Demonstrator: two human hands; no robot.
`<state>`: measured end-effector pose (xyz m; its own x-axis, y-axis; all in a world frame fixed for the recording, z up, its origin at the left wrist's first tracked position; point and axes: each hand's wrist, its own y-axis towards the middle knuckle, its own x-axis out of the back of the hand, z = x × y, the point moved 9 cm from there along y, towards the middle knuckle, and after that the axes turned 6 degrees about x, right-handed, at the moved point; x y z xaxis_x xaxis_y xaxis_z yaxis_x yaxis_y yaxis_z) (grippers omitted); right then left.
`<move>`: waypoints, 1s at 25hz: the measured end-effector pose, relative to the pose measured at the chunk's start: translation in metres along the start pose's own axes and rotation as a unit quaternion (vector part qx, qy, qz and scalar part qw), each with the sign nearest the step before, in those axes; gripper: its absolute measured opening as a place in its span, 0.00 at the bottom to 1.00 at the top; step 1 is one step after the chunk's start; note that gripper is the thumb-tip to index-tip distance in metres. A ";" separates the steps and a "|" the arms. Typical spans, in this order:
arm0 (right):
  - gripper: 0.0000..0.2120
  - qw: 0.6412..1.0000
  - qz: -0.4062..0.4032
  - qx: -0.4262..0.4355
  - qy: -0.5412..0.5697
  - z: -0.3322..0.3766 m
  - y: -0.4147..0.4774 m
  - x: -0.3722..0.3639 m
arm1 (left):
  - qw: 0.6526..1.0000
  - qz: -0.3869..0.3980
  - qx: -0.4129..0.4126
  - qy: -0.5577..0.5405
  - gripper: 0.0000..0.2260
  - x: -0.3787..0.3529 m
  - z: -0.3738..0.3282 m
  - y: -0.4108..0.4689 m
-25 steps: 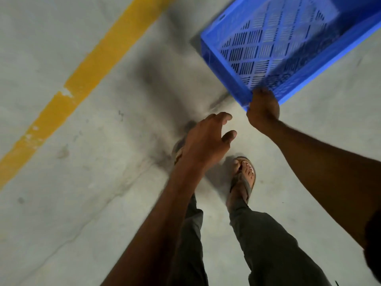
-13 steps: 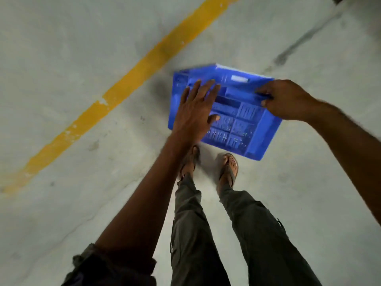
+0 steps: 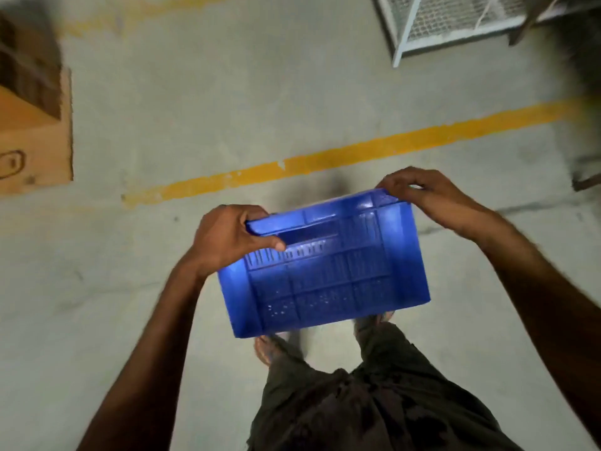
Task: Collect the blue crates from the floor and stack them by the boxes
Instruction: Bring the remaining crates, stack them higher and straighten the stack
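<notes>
Blue plastic filled both grips: your left hand [image 3: 227, 236] curled round the handle slot of the blue crate [image 3: 328, 275] and your right hand [image 3: 432, 198] pinched its upper right corner. You held it tilted above your feet [image 3: 270, 348], off the concrete floor [image 3: 227, 92], short of the yellow line [image 3: 357, 154]; a cardboard box [image 3: 32, 141] stood far left.

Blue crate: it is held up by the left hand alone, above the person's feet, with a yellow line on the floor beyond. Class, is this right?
Not alone: the head view shows both hands holding the blue crate, the left hand at one end of its rim and the right hand at the other. The rest stands: feet below, yellow line on the floor beyond.
</notes>
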<state>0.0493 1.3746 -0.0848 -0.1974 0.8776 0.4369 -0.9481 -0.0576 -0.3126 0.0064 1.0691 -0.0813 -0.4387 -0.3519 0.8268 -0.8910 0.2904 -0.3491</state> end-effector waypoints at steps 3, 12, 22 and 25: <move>0.29 0.979 0.057 -0.035 0.193 0.064 0.020 -0.103 | 0.991 -0.073 0.060 -0.091 0.25 0.063 0.110 -0.088; 0.30 0.933 0.297 -0.118 -0.165 0.209 0.070 -0.475 | 0.950 -0.272 0.085 0.129 0.29 0.112 0.344 -0.304; 0.05 0.939 0.293 0.017 -0.178 0.404 0.160 -0.776 | 0.819 -0.290 0.480 -0.119 0.32 0.198 0.653 -0.432; 0.11 0.942 0.301 0.044 -0.142 0.457 0.196 -0.851 | 0.762 -0.269 0.482 -0.338 0.24 0.199 0.726 -0.439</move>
<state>-0.0823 0.3991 -0.1324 -0.7530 0.5108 0.4148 -0.6573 -0.5544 -0.5105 0.2257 0.2256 -0.0839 0.3511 -0.6620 0.6621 -0.4930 -0.7319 -0.4704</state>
